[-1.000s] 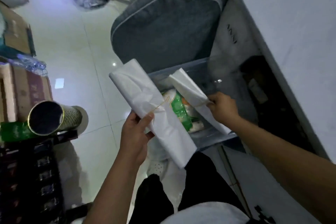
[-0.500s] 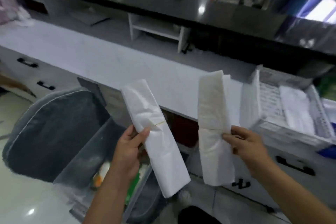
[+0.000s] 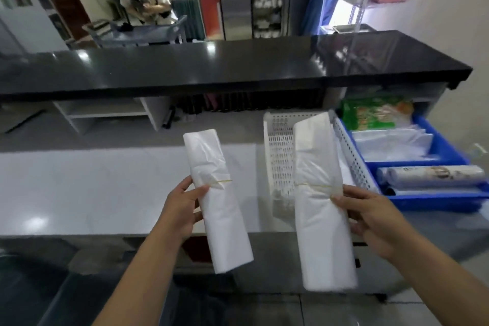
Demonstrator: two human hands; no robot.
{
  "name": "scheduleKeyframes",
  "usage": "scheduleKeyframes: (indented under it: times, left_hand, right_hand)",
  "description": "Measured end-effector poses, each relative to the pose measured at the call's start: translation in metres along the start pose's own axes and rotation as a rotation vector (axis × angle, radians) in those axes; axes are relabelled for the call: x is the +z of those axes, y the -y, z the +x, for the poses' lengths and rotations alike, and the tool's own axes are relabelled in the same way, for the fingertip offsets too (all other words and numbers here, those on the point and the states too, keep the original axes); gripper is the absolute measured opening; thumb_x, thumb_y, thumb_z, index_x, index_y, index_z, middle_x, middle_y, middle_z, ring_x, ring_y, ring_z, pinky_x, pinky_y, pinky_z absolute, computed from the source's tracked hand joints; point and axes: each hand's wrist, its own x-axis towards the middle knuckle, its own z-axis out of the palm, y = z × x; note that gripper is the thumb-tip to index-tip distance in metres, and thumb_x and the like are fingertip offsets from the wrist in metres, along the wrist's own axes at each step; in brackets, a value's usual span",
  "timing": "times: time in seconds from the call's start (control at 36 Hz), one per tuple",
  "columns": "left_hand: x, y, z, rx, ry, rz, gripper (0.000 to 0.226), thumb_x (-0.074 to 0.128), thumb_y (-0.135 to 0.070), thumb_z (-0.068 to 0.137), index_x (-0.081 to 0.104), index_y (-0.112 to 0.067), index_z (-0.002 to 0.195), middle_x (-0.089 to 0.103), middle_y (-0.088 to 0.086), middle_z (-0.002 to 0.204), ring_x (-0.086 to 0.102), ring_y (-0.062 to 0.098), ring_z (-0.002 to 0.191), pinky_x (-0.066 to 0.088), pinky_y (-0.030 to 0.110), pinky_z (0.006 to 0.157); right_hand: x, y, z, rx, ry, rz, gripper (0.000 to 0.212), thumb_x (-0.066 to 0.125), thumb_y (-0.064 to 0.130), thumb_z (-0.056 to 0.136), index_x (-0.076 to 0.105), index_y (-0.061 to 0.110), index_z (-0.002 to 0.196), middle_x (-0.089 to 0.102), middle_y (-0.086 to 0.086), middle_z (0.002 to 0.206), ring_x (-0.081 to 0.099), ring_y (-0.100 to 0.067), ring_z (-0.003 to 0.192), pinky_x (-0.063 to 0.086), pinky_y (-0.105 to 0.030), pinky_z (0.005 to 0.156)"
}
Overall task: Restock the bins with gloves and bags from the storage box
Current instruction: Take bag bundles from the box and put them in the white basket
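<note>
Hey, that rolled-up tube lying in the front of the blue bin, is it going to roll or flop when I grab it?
The roll looks round and lies on its side, so it may roll if nudged, though the blue bin walls should stop it. It keeps a straight shape, so probably fairly firm. Its glossy wrap may be slippery.

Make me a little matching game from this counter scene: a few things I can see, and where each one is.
Things:
1. narrower bag bundle
2. wider bag bundle
3. printed roll
4. green packet

Places:
A. lying in the blue bin's near compartment
B. held in the left hand
C. at the far end of the blue bin
D. held in the right hand, in front of the white basket

Pairs: 1-B, 2-D, 3-A, 4-C
</note>
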Motion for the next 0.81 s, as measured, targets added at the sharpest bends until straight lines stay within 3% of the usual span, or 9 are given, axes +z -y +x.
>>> scheduleKeyframes:
  times: [0.06, 0.22, 0.39, 0.47, 0.56, 0.64, 0.72, 0.81]
  left_hand:
    - [0.011, 0.003, 0.022, -0.017, -0.016, 0.042, 0.043, 0.065, -0.004, 0.089, 0.063, -0.023, 0.127, 0.077, 0.003, 0.104, 0.073, 0.023, 0.085, 0.057, 0.034, 0.057]
    - [0.033, 0.016, 0.069, -0.084, -0.04, 0.138, 0.038, 0.064, -0.004, 0.088, 0.065, -0.023, 0.121, 0.078, 0.001, 0.098, 0.074, 0.024, 0.085, 0.057, 0.034, 0.058]
    - [0.038, 0.019, 0.097, -0.141, -0.03, 0.154, 0.034, 0.064, -0.004, 0.086, 0.069, -0.022, 0.114, 0.077, 0.004, 0.099, 0.074, 0.021, 0.076, 0.056, 0.031, 0.055]
    - [0.034, 0.017, 0.11, -0.165, -0.028, 0.159, 0.031, 0.063, -0.005, 0.088, 0.068, -0.022, 0.113, 0.077, 0.004, 0.1, 0.073, 0.022, 0.08, 0.056, 0.033, 0.06]
    - [0.027, 0.011, 0.119, -0.177, -0.015, 0.157, 0.029, 0.063, -0.007, 0.089, 0.068, -0.022, 0.113, 0.078, 0.003, 0.097, 0.074, 0.023, 0.079, 0.057, 0.034, 0.061]
    - [0.02, 0.007, 0.127, -0.192, 0.009, 0.143, 0.029, 0.063, -0.008, 0.09, 0.068, -0.021, 0.116, 0.077, 0.005, 0.101, 0.074, 0.024, 0.081, 0.057, 0.034, 0.06]
    - [0.013, 0.006, 0.133, -0.212, 0.029, 0.118, 0.03, 0.062, -0.008, 0.09, 0.067, -0.022, 0.117, 0.077, 0.006, 0.103, 0.074, 0.024, 0.081, 0.057, 0.033, 0.059]
    - [0.006, 0.007, 0.141, -0.23, 0.072, 0.103, 0.029, 0.063, -0.009, 0.09, 0.069, -0.024, 0.115, 0.077, 0.006, 0.104, 0.075, 0.022, 0.078, 0.057, 0.032, 0.056]
  right_hand:
    - [-0.014, 0.006, 0.018, 0.007, -0.035, 0.007, 0.016, 0.072, 0.007, 0.076, 0.08, 0.018, 0.084, 0.079, -0.002, 0.088, 0.075, -0.015, 0.071, 0.057, -0.035, 0.065]
    - [-0.027, 0.027, 0.083, 0.048, -0.074, 0.003, 0.018, 0.068, -0.001, 0.082, 0.078, 0.012, 0.075, 0.077, -0.001, 0.075, 0.071, -0.012, 0.058, 0.054, -0.027, 0.049]
    - [-0.004, 0.044, 0.153, 0.107, -0.064, -0.108, 0.012, 0.069, 0.0, 0.084, 0.072, 0.009, 0.091, 0.077, -0.003, 0.076, 0.071, -0.017, 0.061, 0.053, -0.028, 0.049]
    - [0.013, 0.046, 0.187, 0.118, -0.055, -0.191, 0.02, 0.071, 0.003, 0.083, 0.071, 0.006, 0.103, 0.074, -0.01, 0.094, 0.069, -0.023, 0.075, 0.054, -0.032, 0.058]
    - [0.031, 0.05, 0.214, 0.131, -0.043, -0.252, 0.029, 0.073, 0.004, 0.082, 0.069, 0.005, 0.111, 0.071, -0.01, 0.09, 0.066, -0.022, 0.07, 0.053, -0.03, 0.057]
    - [0.043, 0.041, 0.232, 0.165, -0.074, -0.41, 0.042, 0.076, 0.003, 0.079, 0.062, 0.006, 0.119, 0.066, -0.012, 0.086, 0.059, -0.023, 0.063, 0.047, -0.028, 0.051]
    - [0.052, 0.021, 0.236, 0.13, -0.106, -0.779, 0.065, 0.079, 0.011, 0.075, 0.052, 0.021, 0.134, 0.065, -0.014, 0.113, 0.06, -0.027, 0.082, 0.046, -0.028, 0.06]
    - [0.058, 0.011, 0.235, 0.043, -0.149, -0.971, 0.056, 0.073, 0.022, 0.074, 0.055, 0.029, 0.126, 0.064, -0.003, 0.112, 0.063, -0.023, 0.087, 0.048, -0.025, 0.061]
